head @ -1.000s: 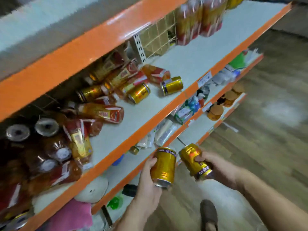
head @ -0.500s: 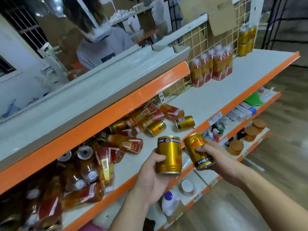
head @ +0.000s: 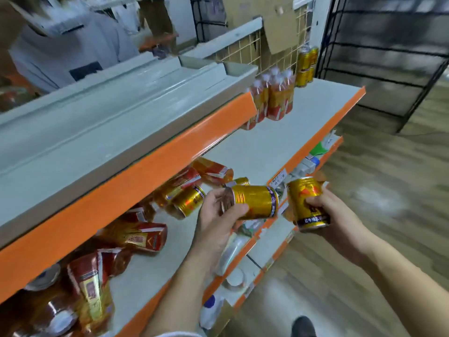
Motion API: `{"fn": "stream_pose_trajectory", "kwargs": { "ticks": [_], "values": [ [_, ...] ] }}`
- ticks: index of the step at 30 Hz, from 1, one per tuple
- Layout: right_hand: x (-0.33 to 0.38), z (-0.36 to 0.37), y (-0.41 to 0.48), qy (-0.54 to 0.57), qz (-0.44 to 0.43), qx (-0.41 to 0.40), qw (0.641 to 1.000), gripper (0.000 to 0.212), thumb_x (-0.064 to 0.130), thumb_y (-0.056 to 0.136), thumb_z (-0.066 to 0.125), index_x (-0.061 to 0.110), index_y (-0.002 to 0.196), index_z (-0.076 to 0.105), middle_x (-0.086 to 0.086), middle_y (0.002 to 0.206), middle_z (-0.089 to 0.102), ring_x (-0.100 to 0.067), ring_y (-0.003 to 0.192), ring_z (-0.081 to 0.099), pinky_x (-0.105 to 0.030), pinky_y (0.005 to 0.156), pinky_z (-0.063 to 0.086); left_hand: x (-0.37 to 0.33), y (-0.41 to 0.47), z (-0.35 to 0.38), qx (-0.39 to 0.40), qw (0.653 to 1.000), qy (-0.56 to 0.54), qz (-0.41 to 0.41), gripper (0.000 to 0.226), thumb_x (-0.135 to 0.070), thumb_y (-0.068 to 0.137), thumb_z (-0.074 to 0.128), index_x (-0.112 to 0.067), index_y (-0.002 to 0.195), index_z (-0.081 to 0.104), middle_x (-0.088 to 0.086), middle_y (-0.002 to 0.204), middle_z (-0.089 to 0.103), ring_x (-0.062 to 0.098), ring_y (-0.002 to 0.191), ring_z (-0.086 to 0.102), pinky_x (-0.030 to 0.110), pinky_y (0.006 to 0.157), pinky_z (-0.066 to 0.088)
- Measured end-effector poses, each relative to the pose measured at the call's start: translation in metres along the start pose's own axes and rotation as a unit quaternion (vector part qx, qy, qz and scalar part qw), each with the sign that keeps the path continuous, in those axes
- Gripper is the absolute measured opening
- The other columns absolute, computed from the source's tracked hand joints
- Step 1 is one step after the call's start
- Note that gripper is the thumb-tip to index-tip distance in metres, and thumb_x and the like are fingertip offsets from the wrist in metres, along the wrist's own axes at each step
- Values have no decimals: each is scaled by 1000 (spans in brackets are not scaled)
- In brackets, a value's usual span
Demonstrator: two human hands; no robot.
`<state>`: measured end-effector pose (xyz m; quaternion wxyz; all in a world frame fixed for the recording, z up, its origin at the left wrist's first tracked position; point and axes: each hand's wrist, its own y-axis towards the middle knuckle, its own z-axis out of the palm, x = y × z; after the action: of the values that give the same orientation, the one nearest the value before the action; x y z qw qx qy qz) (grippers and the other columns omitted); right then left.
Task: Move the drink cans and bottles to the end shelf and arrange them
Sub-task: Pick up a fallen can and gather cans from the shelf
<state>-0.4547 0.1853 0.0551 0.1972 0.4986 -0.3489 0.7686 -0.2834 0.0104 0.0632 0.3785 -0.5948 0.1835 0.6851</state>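
The left hand (head: pixel 220 221) grips a gold can (head: pixel 254 202) lying sideways; the right hand (head: pixel 332 215) grips another can (head: pixel 307 199) upright, just beside it.

2 grips show: left grip (head: pixel 213 220) and right grip (head: pixel 345 215). Each holds 1 gold can: left can (head: pixel 255 201), right can (head: pixel 306 198). 2 more lie on the shelf (head: pixel 255 147): near can (head: pixel 188 200), far can (head: pixel 240 181). Bottles (head: pixel 141 238) are too blurry to count.

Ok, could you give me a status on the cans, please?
Left grip on sideways can. Right grip on other can. Both short of end cans. Loose bottles by left grip.
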Motion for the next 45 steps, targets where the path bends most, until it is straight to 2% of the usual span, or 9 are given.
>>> {"fn": "stream_pose_trajectory", "kwargs": {
  "ticks": [3,6,11,13,18,23,32,39,45],
  "values": [
    [13,-34,32,18,-4,-1,1000,23,20,83,64,15,105,59,-15,89,68,-26,65,67,-33,58,53,8,41,37,-25,998,-53,-19,65,-29,72,80,-13,132,59,9,114,72,15,93,72,37,85,62],
    [37,-62,68,53,1,27,998,37,20,72,67,16,108,60,-16,91,65,-26,69,68,-35,61,56,6,79,85,-56,984,-154,-75,92,-53,74,85,-9,146,47,27,135,62,42,120,65,61,105,49],
    [80,-105,118,58,-10,63,996,57,15,68,66,11,124,58,-20,91,66,-40,83,68,-46,73,59,-12,130,155,-103,970,-176,-132,74,-69,89,54,-8,132,59,18,98,76,29,82,75,45,88,57],
    [94,-118,137,59,-18,67,996,58,16,67,66,12,125,59,-20,96,63,-41,91,63,-49,79,55,-21,144,175,-95,975,-150,-131,69,-55,87,62,-6,136,55,17,96,75,27,81,75,42,81,59],
    [118,-130,173,73,-16,90,993,60,15,65,64,8,125,57,-19,96,62,-35,86,62,-39,62,58,-26,176,197,-23,998,-5,-65,50,-12,84,72,-13,129,52,2,93,78,17,81,76,26,62,57],
    [124,-130,215,63,2,85,994,60,14,65,66,10,124,58,-15,90,68,-28,77,67,-40,63,58,-27,213,195,-52,996,67,-6,61,-21,72,92,-22,123,57,0,107,77,16,100,75,31,85,56],
    [156,-171,275,-11,-23,-5,1000,61,23,62,79,15,120,64,-18,97,69,-32,81,69,-49,77,49,-20,313,225,-1,999,51,17,58,-37,75,86,-37,126,57,-8,116,72,10,108,71,36,98,55],
    [200,-251,334,17,-69,-40,997,58,13,70,77,17,126,63,-14,110,73,-25,93,73,-40,81,54,-12,397,295,-15,998,53,24,71,-18,83,84,-29,145,49,-5,125,71,7,107,71,19,80,58],
    [262,-330,410,-19,-110,14,994,52,1,76,77,18,124,65,-2,114,75,-12,98,73,-21,76,57,-25,464,379,-94,990,84,61,63,-10,80,86,-35,131,58,-10,121,70,-2,100,70,15,78,55]
  ]
}}
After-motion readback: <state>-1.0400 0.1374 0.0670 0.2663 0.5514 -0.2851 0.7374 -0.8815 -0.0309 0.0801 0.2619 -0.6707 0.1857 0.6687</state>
